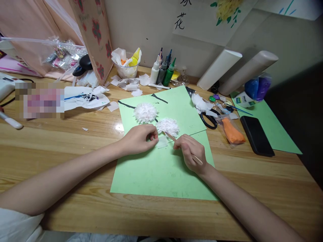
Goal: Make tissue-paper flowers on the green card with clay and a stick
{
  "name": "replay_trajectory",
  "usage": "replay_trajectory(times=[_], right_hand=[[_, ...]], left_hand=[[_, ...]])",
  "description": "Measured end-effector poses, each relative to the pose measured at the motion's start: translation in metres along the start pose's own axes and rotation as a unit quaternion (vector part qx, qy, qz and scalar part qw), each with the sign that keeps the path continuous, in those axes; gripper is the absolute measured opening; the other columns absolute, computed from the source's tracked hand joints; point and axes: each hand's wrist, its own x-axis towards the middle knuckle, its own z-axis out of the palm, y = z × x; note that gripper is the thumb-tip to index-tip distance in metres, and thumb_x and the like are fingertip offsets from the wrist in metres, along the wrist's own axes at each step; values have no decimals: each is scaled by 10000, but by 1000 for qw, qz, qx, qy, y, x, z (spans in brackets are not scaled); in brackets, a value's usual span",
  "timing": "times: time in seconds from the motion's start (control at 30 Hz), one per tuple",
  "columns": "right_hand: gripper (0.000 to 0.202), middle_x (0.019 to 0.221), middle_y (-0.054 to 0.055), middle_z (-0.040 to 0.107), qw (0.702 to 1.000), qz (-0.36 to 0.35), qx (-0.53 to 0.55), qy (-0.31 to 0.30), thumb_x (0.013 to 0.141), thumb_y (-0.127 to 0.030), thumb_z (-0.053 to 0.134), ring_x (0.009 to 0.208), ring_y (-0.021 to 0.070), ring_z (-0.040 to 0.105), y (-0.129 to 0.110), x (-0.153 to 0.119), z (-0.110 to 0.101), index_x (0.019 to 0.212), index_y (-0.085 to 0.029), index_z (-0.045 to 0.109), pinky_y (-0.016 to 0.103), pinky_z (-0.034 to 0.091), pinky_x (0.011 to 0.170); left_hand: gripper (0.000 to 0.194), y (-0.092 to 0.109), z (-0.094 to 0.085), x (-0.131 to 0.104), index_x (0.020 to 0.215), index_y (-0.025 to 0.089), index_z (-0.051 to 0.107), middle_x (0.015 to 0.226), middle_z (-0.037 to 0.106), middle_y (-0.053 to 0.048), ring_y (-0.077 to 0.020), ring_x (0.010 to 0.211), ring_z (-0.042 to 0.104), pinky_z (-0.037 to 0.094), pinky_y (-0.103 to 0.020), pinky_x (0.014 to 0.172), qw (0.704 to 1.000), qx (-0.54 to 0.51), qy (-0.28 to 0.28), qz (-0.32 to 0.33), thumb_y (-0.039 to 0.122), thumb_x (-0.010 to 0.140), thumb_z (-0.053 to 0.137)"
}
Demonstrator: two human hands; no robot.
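Two ruffled white paper flowers lie on the green paper (151, 174), one a left flower (145, 112) and the other a right flower (168, 127). Beside the right flower's lower left edge, my left hand (141, 137) rests with its fingers curled and thumb against them; what they pinch, if anything, is hidden. A pale tissue square (162, 142) lies by those fingertips. My right hand (191, 151) grips a thin wooden stick (171, 136) like a pen, its tip at the flower's lower edge. Dark painted branch lines (126, 104) run near the flowers.
Black-handled scissors (211, 120), a bagged orange lump (233, 131) and a black phone (256, 136) lie to the right. Behind are paint bottles (168, 74), a plastic tub (127, 70) and tissue scraps (132, 87). A paint-stained tissue (87, 97) lies left.
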Motion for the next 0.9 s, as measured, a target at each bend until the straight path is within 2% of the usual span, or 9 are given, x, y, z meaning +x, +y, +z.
replay_trajectory(times=[0.23, 0.37, 0.43, 0.53, 0.63, 0.9], right_hand=[[320, 623, 26, 532, 1000, -1, 1, 9, 947, -182, 292, 599, 147, 468, 1, -1, 1, 716, -185, 513, 306, 381, 596], [329, 586, 25, 523, 997, -59, 3, 42, 942, -185, 295, 563, 144, 458, -2, -4, 0, 693, -184, 511, 297, 361, 555], [332, 558, 29, 517, 993, -112, -11, 27, 938, -185, 287, 543, 147, 446, -4, -5, 0, 689, -182, 507, 295, 347, 530], [300, 529, 35, 517, 985, -155, -63, -35, 917, -161, 317, 522, 150, 418, -6, -4, 1, 683, -175, 504, 291, 322, 498], [265, 532, 37, 524, 981, -153, -106, -54, 895, -131, 361, 523, 147, 402, -5, -3, 3, 677, -170, 507, 288, 313, 495], [252, 582, 42, 531, 986, -110, -119, -37, 894, -101, 360, 561, 144, 432, -3, -1, 5, 686, -174, 482, 289, 354, 541]], left_hand=[[109, 5, 10, 4, 778, 187, 572, 726, 607, 11, -133, 654, 525, 342, -252, 562, 995, 24, 51, -78, 262, 804, 499], [105, 7, 13, 5, 781, 191, 560, 698, 603, 23, -124, 625, 517, 312, -249, 540, 992, 34, 71, -99, 264, 811, 492], [103, 7, 13, 6, 777, 191, 558, 687, 600, 24, -122, 618, 514, 304, -248, 540, 991, 36, 76, -101, 261, 811, 492], [106, 7, 14, 6, 766, 189, 554, 679, 599, 27, -119, 610, 509, 296, -247, 540, 991, 37, 82, -100, 262, 813, 492], [104, 7, 15, 6, 764, 189, 549, 673, 596, 30, -115, 603, 505, 288, -245, 534, 991, 37, 83, -98, 264, 812, 496], [96, 6, 16, 6, 779, 193, 544, 674, 589, 35, -108, 600, 498, 283, -241, 526, 991, 51, 78, -93, 266, 816, 493]])
